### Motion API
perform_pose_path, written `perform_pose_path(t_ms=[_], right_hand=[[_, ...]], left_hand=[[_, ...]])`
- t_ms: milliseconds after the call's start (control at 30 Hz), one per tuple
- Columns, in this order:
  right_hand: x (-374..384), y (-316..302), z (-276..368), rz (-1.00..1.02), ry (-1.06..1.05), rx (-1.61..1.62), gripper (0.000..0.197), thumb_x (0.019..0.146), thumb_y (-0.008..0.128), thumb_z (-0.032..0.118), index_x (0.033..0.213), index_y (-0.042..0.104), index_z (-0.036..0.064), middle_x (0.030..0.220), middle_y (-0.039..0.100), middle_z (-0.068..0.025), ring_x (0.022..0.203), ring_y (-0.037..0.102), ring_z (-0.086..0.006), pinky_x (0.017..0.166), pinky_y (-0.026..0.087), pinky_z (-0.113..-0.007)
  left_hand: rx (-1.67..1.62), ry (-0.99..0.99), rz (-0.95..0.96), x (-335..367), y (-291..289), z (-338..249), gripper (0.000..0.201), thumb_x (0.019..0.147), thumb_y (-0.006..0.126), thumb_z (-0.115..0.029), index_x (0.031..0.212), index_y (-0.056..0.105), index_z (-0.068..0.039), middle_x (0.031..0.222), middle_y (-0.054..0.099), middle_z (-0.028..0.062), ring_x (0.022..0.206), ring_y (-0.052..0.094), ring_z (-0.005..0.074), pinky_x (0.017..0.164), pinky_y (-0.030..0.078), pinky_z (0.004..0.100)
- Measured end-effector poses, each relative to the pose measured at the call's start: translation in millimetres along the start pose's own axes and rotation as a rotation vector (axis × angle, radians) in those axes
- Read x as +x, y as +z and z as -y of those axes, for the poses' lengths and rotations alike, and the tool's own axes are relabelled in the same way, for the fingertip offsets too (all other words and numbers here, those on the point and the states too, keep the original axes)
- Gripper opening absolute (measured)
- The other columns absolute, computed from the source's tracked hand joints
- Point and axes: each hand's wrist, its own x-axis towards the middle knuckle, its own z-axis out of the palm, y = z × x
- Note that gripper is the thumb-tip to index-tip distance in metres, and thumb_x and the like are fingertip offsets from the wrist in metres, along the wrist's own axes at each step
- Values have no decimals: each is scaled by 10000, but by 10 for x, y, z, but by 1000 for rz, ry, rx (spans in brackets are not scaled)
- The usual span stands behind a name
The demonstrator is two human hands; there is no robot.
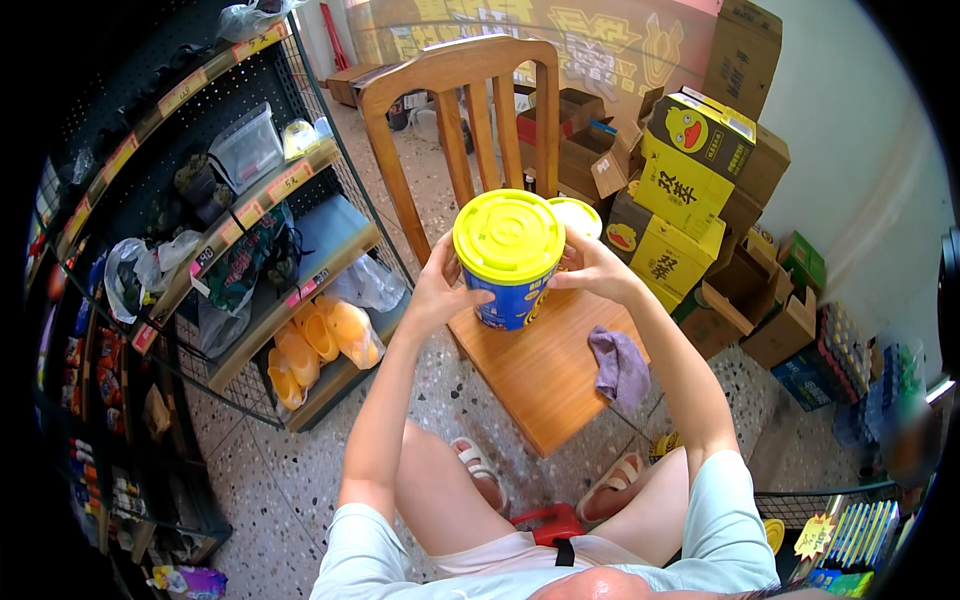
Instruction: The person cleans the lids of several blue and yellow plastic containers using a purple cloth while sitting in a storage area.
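Observation:
A blue tub (pixel 512 312) with a bright yellow-green lid (pixel 508 237) is between my two hands above the wooden chair seat (pixel 540 395). I cannot tell whether its base touches the seat. My left hand (pixel 441 288) grips the left side of the tub, the thumb across its front. On the opposite side my right hand (pixel 603 272) is closed round it, fingertips partly hidden. Just behind the tub is a round container (pixel 578 216) with a yellow rim and a whitish top, partly covered. A crumpled purple cloth (pixel 620 366) hangs over the seat's right edge.
The chair's slatted back (pixel 475 135) rises beyond the tub. Shelving on the left holds orange slippers (pixel 318 340), bagged goods and a clear plastic box (pixel 246 148). Yellow and brown cartons (pixel 684 190) are stacked at the right. A red object (pixel 548 522) lies between my legs.

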Motion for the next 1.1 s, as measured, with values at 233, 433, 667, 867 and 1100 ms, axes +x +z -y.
perform_pose_path(t_ms=[233,433,667,867,1100], right_hand=[[276,-208,-73,11,56,-143,1000,773,803,12,1581,224,124,1592,290,-63,1500,234,-219,1205,277,-396],[339,-312,-178,8,51,-187,993,776,807,54,1582,232,132,1600,284,-61,1509,211,-251,1192,297,-438],[341,-316,-225,3,54,-217,1012,778,831,113,1586,221,134,1616,257,-70,1517,181,-267,1207,259,-433],[304,-290,-316,-5,38,-117,1043,795,833,143,1594,165,105,1632,219,-91,1518,172,-246,1231,175,-418],[219,-188,-457,-42,-26,-71,932,873,766,190,1577,176,34,1625,235,-114,1508,200,-236,1226,165,-382]], left_hand=[[9,-14,-1,277,-125,145,1065,645,840,103,1529,265,-47,1498,422,96,1411,385,231,1195,289,387],[-7,-35,-3,333,-153,240,1099,644,899,-1,1534,252,-8,1538,379,131,1440,343,252,1210,247,398],[-49,-81,-11,295,-147,256,1110,649,907,-27,1537,241,-10,1528,391,124,1436,351,248,1207,257,394],[-60,-77,-12,272,-123,296,1094,669,898,-31,1543,240,-11,1513,406,115,1427,363,236,1203,263,381],[-31,1,-15,263,-114,434,1047,734,879,-115,1543,225,9,1535,374,145,1459,310,270,1220,207,397]])
